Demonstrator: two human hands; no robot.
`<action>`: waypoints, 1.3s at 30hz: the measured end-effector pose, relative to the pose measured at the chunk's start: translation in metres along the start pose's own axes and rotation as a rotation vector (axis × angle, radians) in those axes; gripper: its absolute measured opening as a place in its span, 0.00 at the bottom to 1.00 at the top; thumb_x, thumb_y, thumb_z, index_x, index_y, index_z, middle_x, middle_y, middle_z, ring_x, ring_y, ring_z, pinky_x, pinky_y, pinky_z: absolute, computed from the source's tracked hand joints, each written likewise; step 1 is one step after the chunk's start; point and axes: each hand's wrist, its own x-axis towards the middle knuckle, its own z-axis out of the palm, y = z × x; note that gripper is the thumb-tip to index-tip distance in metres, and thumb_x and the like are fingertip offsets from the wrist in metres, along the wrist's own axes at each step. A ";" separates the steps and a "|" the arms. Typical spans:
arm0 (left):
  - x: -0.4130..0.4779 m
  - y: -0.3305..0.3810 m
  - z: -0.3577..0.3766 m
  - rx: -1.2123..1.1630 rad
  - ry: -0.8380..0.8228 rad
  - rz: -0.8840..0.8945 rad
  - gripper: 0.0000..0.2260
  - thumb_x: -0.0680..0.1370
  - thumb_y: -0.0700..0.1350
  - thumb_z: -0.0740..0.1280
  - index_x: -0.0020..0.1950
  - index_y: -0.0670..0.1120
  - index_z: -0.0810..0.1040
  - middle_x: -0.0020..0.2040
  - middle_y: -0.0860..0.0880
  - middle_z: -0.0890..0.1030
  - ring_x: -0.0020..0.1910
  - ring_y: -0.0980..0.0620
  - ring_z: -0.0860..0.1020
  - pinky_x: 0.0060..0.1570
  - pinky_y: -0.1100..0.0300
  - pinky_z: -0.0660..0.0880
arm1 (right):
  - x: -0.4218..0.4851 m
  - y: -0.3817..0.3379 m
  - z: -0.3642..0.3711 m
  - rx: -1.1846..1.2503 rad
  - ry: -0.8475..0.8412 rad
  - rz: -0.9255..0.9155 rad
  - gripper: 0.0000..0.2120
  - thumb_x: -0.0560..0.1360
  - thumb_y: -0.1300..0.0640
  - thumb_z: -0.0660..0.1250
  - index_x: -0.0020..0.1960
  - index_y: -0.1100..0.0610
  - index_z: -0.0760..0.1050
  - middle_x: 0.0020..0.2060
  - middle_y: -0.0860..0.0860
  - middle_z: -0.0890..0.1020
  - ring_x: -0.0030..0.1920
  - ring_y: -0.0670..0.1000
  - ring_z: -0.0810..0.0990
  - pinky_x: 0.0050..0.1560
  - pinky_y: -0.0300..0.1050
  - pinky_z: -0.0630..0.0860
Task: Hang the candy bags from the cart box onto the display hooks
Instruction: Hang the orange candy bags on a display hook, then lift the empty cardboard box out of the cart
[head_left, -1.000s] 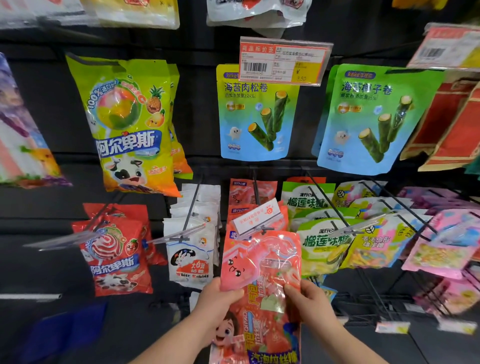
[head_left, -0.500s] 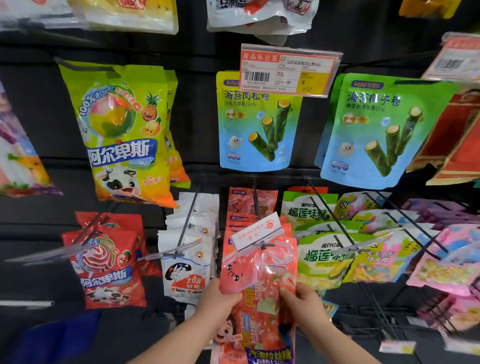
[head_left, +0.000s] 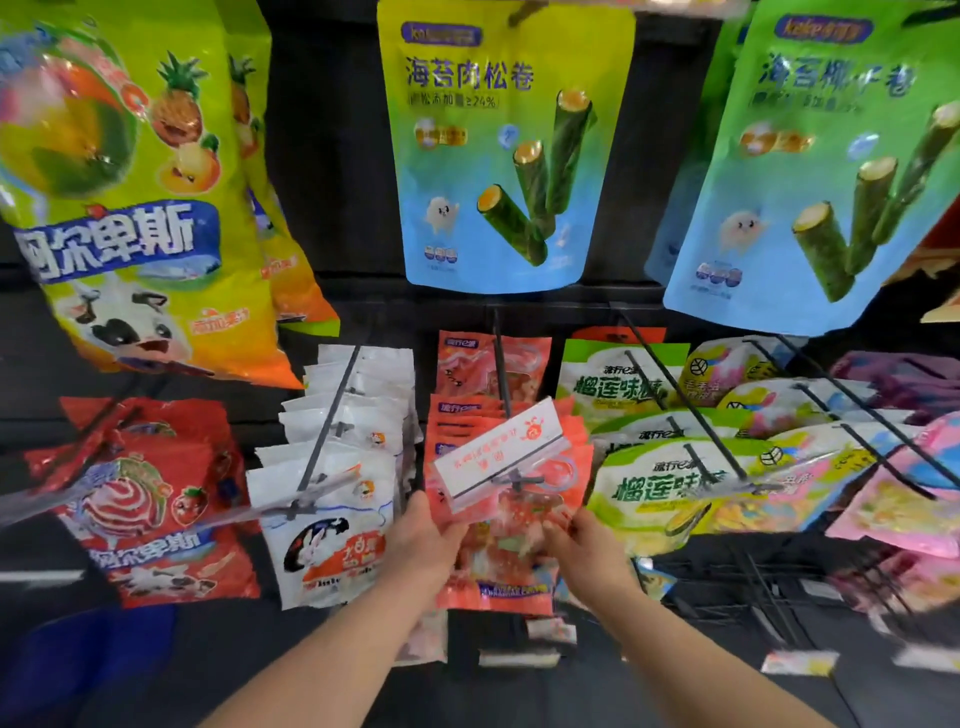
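I hold a pink-red candy bag (head_left: 511, 540) with both hands at the front end of a black display hook (head_left: 500, 364). My left hand (head_left: 423, 540) grips the bag's left edge and my right hand (head_left: 584, 545) grips its right edge. The bag's top sits right under the hook's white and red price tag holder (head_left: 501, 454); whether its hole is on the hook I cannot tell. Several matching pink-red bags (head_left: 488, 374) hang behind it on the same hook. The cart box is out of view.
White rabbit candy bags (head_left: 332, 514) hang just left, red lollipop bags (head_left: 150, 499) further left. Green durian candy bags (head_left: 654, 488) and pink bags (head_left: 904, 499) hang to the right on long black hooks. Large yellow-green bags (head_left: 124, 197) and blue-green seaweed roll bags (head_left: 498, 145) hang above.
Both hands have lifted the pink-red bag up and forward until its top reaches the tag holder at the hook's tip. The view has closed in on the display.
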 end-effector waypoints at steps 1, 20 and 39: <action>0.003 0.000 0.001 -0.003 0.013 0.005 0.14 0.79 0.49 0.65 0.63 0.49 0.70 0.58 0.51 0.77 0.58 0.49 0.76 0.52 0.59 0.69 | 0.004 0.000 0.002 -0.010 -0.001 0.013 0.13 0.79 0.54 0.62 0.56 0.62 0.74 0.53 0.59 0.81 0.53 0.57 0.78 0.46 0.45 0.68; 0.030 -0.009 0.022 0.007 0.090 -0.123 0.28 0.76 0.56 0.64 0.73 0.47 0.64 0.67 0.43 0.74 0.66 0.42 0.73 0.65 0.47 0.71 | 0.017 -0.007 0.006 -0.110 0.019 0.043 0.17 0.80 0.51 0.61 0.61 0.62 0.71 0.56 0.59 0.80 0.58 0.60 0.77 0.53 0.48 0.72; -0.094 -0.001 -0.022 0.917 0.019 0.282 0.34 0.80 0.55 0.59 0.79 0.51 0.44 0.80 0.45 0.47 0.78 0.41 0.49 0.75 0.43 0.52 | -0.084 -0.006 -0.028 -1.024 -0.101 -0.485 0.31 0.79 0.44 0.57 0.77 0.54 0.51 0.76 0.54 0.55 0.77 0.58 0.51 0.72 0.59 0.55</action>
